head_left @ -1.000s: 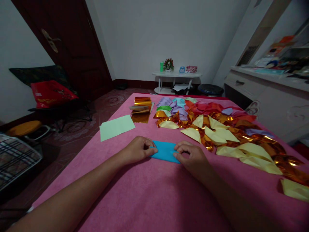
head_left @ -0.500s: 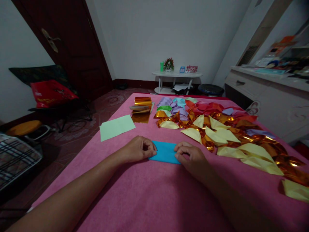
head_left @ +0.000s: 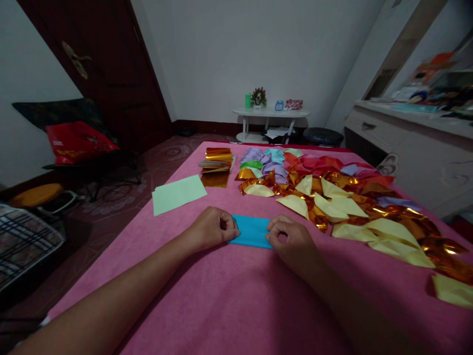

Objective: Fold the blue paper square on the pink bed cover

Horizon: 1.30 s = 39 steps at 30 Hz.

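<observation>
A folded sheet of blue paper (head_left: 252,231) lies on the pink cloth in front of me, its long sides running left to right. My left hand (head_left: 215,228) pinches its left end between thumb and curled fingers. At the other end my right hand (head_left: 290,239) grips the paper in the same way, with the fingertips covering the corners. Between the two hands the blue strip is flat and its middle is in plain sight.
Pale green sheets (head_left: 179,195) lie at the left, with a stack of gold foil paper (head_left: 215,170) behind. Folded yellow paper pieces (head_left: 336,207) and shiny gold ones spread over the right side of the pink-covered table (head_left: 207,315). A white cabinet (head_left: 406,133) stands beyond the right edge.
Both hands keep their hold on the blue paper. Its near edge, by my right hand, sits slightly higher in view, and the strip looks a little narrower.
</observation>
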Each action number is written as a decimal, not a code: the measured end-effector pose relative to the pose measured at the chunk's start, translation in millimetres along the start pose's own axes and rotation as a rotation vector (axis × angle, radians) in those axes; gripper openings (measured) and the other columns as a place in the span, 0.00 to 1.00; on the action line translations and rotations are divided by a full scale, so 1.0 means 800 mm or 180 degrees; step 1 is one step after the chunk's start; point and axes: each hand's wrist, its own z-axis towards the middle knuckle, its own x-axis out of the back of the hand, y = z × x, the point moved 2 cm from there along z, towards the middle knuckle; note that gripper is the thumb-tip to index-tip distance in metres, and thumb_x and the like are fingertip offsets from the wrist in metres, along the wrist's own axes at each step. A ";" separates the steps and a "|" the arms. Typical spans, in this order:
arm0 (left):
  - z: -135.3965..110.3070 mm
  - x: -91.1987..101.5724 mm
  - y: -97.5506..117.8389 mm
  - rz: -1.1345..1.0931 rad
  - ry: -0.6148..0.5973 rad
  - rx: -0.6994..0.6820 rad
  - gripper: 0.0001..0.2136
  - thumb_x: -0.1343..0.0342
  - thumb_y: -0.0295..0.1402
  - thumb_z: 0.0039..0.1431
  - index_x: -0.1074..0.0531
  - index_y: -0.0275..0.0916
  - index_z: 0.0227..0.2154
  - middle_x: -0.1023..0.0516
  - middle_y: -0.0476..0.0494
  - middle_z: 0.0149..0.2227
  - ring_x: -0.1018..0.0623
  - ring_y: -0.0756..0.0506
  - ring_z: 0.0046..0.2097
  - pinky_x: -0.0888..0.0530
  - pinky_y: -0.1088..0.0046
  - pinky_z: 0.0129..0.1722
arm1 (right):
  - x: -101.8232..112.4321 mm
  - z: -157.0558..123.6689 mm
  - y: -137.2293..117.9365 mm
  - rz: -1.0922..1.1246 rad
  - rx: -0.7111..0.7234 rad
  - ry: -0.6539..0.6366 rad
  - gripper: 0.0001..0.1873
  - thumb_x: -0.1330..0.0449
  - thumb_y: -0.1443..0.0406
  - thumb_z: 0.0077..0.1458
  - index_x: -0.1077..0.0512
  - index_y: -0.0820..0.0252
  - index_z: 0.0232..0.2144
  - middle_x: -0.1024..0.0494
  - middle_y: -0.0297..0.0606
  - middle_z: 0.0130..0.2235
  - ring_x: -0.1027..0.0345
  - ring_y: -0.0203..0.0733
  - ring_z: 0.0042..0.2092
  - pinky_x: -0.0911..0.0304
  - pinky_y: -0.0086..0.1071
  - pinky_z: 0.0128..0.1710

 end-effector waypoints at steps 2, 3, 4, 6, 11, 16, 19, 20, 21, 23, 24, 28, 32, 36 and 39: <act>0.000 0.000 0.002 0.0094 0.0045 -0.0001 0.11 0.42 0.33 0.49 0.32 0.34 0.17 0.27 0.47 0.23 0.30 0.52 0.25 0.36 0.79 0.24 | -0.001 0.000 0.001 -0.0009 0.0019 0.0014 0.13 0.44 0.72 0.47 0.41 0.57 0.15 0.30 0.35 0.28 0.33 0.39 0.33 0.39 0.31 0.34; 0.000 -0.001 0.003 0.0153 0.0067 -0.0001 0.11 0.41 0.33 0.49 0.33 0.34 0.17 0.27 0.47 0.23 0.30 0.52 0.25 0.36 0.79 0.24 | -0.002 -0.001 0.001 -0.0013 0.0023 0.0026 0.13 0.44 0.72 0.47 0.41 0.57 0.16 0.30 0.35 0.28 0.34 0.39 0.33 0.39 0.31 0.34; 0.000 -0.001 0.004 0.0217 0.0097 -0.0001 0.11 0.41 0.33 0.48 0.33 0.34 0.17 0.27 0.48 0.22 0.31 0.52 0.24 0.37 0.79 0.24 | -0.003 -0.001 0.002 -0.0018 0.0026 0.0042 0.14 0.44 0.72 0.46 0.42 0.57 0.15 0.30 0.35 0.28 0.34 0.39 0.33 0.39 0.31 0.34; 0.000 -0.002 0.006 0.0343 0.0155 0.0005 0.11 0.41 0.33 0.48 0.33 0.35 0.17 0.28 0.49 0.21 0.32 0.53 0.23 0.38 0.79 0.23 | -0.004 -0.001 0.004 -0.0034 0.0032 0.0065 0.14 0.44 0.72 0.46 0.42 0.57 0.15 0.30 0.35 0.28 0.34 0.39 0.33 0.39 0.32 0.34; -0.001 -0.001 0.013 0.0695 0.0247 0.0072 0.11 0.40 0.33 0.48 0.35 0.36 0.17 0.31 0.52 0.20 0.34 0.53 0.23 0.41 0.79 0.23 | -0.007 -0.002 0.005 -0.0074 0.0015 0.0067 0.13 0.44 0.73 0.45 0.42 0.57 0.16 0.30 0.36 0.29 0.35 0.39 0.33 0.39 0.32 0.34; -0.002 0.006 0.016 0.1162 0.0519 -0.0099 0.14 0.35 0.33 0.42 0.30 0.38 0.33 0.27 0.50 0.31 0.30 0.49 0.30 0.37 0.76 0.28 | -0.005 -0.001 0.006 -0.0246 -0.0045 0.0050 0.12 0.43 0.72 0.44 0.41 0.57 0.16 0.30 0.38 0.32 0.35 0.41 0.36 0.39 0.34 0.36; -0.001 0.009 0.011 0.1301 0.0549 -0.0134 0.25 0.34 0.37 0.42 0.32 0.41 0.45 0.27 0.46 0.40 0.28 0.47 0.36 0.33 0.73 0.34 | -0.003 -0.001 0.009 -0.0312 -0.0108 0.0190 0.06 0.41 0.71 0.42 0.34 0.58 0.25 0.30 0.39 0.38 0.35 0.45 0.42 0.39 0.37 0.43; 0.000 0.010 0.009 0.1328 0.0494 -0.0115 0.27 0.34 0.38 0.42 0.32 0.41 0.48 0.27 0.45 0.41 0.28 0.46 0.37 0.33 0.72 0.34 | -0.002 -0.001 0.010 -0.0319 -0.0159 0.0213 0.09 0.41 0.70 0.42 0.33 0.58 0.31 0.30 0.40 0.40 0.36 0.46 0.44 0.39 0.39 0.45; 0.000 0.010 0.007 0.1354 0.0431 -0.0095 0.28 0.34 0.39 0.43 0.33 0.42 0.49 0.27 0.45 0.42 0.28 0.45 0.38 0.32 0.72 0.35 | -0.003 -0.002 0.012 -0.0326 -0.0225 0.0225 0.14 0.41 0.69 0.42 0.33 0.58 0.36 0.30 0.41 0.43 0.36 0.47 0.46 0.39 0.40 0.46; 0.002 0.011 0.006 0.1408 0.0335 -0.0063 0.29 0.34 0.42 0.42 0.32 0.42 0.50 0.27 0.44 0.43 0.28 0.44 0.39 0.32 0.72 0.35 | -0.004 -0.003 0.014 -0.0355 -0.0356 0.0213 0.22 0.41 0.68 0.43 0.35 0.59 0.44 0.30 0.42 0.46 0.37 0.48 0.48 0.39 0.42 0.47; 0.002 0.011 0.006 0.1425 0.0313 -0.0052 0.29 0.34 0.43 0.42 0.31 0.42 0.50 0.27 0.44 0.43 0.27 0.44 0.39 0.32 0.72 0.36 | -0.005 -0.003 0.015 -0.0374 -0.0398 0.0189 0.25 0.41 0.68 0.43 0.35 0.60 0.47 0.30 0.43 0.47 0.37 0.49 0.48 0.39 0.42 0.47; 0.005 0.010 0.009 0.1395 0.0309 -0.0016 0.28 0.33 0.46 0.39 0.28 0.43 0.45 0.25 0.46 0.40 0.27 0.45 0.38 0.33 0.73 0.36 | -0.006 -0.001 0.015 -0.0425 -0.0385 0.0133 0.27 0.41 0.67 0.42 0.35 0.63 0.49 0.30 0.44 0.48 0.35 0.48 0.47 0.38 0.42 0.48; 0.008 0.005 0.011 0.1205 0.0229 0.0051 0.29 0.33 0.50 0.36 0.28 0.41 0.42 0.25 0.48 0.36 0.27 0.46 0.35 0.35 0.74 0.31 | -0.006 0.001 0.012 -0.0369 -0.0376 0.0086 0.28 0.42 0.68 0.42 0.35 0.65 0.49 0.29 0.44 0.46 0.35 0.46 0.46 0.38 0.41 0.48; 0.011 0.001 0.013 0.1116 0.0368 -0.0122 0.33 0.34 0.52 0.35 0.31 0.40 0.45 0.26 0.45 0.40 0.27 0.44 0.38 0.33 0.73 0.33 | -0.007 0.001 0.011 -0.0225 -0.0517 0.0043 0.29 0.41 0.67 0.43 0.35 0.62 0.51 0.28 0.42 0.46 0.34 0.45 0.45 0.38 0.38 0.48; 0.012 0.000 0.014 0.1153 0.0310 -0.0251 0.34 0.34 0.52 0.36 0.31 0.40 0.47 0.26 0.42 0.43 0.27 0.43 0.40 0.33 0.71 0.36 | -0.007 0.001 0.008 -0.0281 -0.0648 -0.0059 0.30 0.39 0.66 0.42 0.35 0.59 0.51 0.27 0.39 0.46 0.33 0.44 0.45 0.38 0.37 0.46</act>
